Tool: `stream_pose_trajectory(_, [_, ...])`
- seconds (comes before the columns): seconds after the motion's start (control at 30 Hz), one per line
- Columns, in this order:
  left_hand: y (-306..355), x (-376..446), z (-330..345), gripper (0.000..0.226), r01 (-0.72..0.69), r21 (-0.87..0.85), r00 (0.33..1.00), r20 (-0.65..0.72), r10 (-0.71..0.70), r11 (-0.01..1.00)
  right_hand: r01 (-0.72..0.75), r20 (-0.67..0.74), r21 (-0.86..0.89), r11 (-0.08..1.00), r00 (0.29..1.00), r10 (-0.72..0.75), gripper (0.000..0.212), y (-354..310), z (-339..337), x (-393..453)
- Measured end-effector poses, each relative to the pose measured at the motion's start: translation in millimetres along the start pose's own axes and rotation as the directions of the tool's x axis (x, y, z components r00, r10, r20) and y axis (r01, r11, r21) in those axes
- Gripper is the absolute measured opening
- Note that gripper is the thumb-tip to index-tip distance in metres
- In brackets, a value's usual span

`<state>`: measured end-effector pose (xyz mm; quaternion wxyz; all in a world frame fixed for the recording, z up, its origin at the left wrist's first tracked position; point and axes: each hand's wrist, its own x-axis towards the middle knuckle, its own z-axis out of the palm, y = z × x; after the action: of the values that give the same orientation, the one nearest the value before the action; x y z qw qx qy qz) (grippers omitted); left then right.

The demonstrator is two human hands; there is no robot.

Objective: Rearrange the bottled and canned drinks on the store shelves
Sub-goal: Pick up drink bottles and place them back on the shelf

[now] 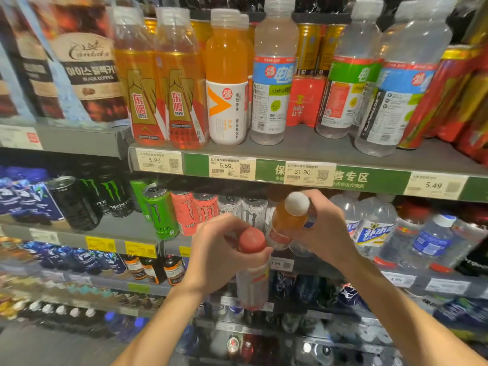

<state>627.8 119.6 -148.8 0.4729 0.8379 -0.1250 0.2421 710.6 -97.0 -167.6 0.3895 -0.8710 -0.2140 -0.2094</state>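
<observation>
Holding a red-capped bottle (252, 270) by its neck, the left hand (219, 249) keeps it upright below the can shelf (111, 228). Just right and higher, the right hand (327, 231) wraps an orange bottle (287, 220), tilted, nearer the shelf.

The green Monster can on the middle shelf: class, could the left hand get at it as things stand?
Probably not yet. The path looks open, since the green can stands at the shelf front, left of the left hand. But that hand already grips a red-capped bottle, so it has no free fingers.
</observation>
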Motion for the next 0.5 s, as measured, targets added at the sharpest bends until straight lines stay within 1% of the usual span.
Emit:
stream_pose_trajectory(0.17, [-1, 6, -1, 0.029, -0.014, -0.018, 1.0, 0.006, 0.014, 1.0, 0.011, 0.047, -0.118, 0.993, 0.999, -0.006, 0.07, 1, 13, 8])
stream_pose_trajectory(0.27, [-2, 10, -1, 0.03, -0.024, -0.009, 1.0, 0.005, 0.024, 1.0, 0.053, 0.048, -0.251, 0.966, 0.998, -0.043, 0.061, 1, 17, 13])
stream_pose_trajectory(0.3, [-3, 12, -1, 0.032, -0.032, -0.011, 0.999, 0.009, 0.032, 0.999, 0.043, 0.038, -0.292, 0.955, 0.999, -0.034, 0.057, -1, 16, 16])
stream_pose_trajectory(0.37, [-3, 15, 0, 0.033, -0.052, -0.019, 0.999, 0.013, 0.053, 0.998, -0.019, 0.066, -0.366, 0.931, 0.997, 0.046, 0.05, -11, 9, 24])
stream_pose_trajectory(0.4, [-3, 17, -1, 0.033, -0.064, -0.022, 0.998, 0.012, 0.064, 0.998, -0.055, 0.114, -0.409, 0.911, 0.987, 0.111, 0.048, -16, 5, 28])
stream_pose_trajectory(0.47, [0, 21, 0, 0.031, -0.086, -0.024, 0.996, 0.008, 0.086, 0.996, -0.119, 0.207, -0.465, 0.877, 0.949, 0.239, 0.044, -23, 0, 37])
stream_pose_trajectory(0.5, [2, 24, 0, 0.029, -0.096, -0.029, 0.995, 0.004, 0.096, 0.995, -0.138, 0.233, -0.468, 0.873, 0.933, 0.273, 0.043, -26, -1, 41])
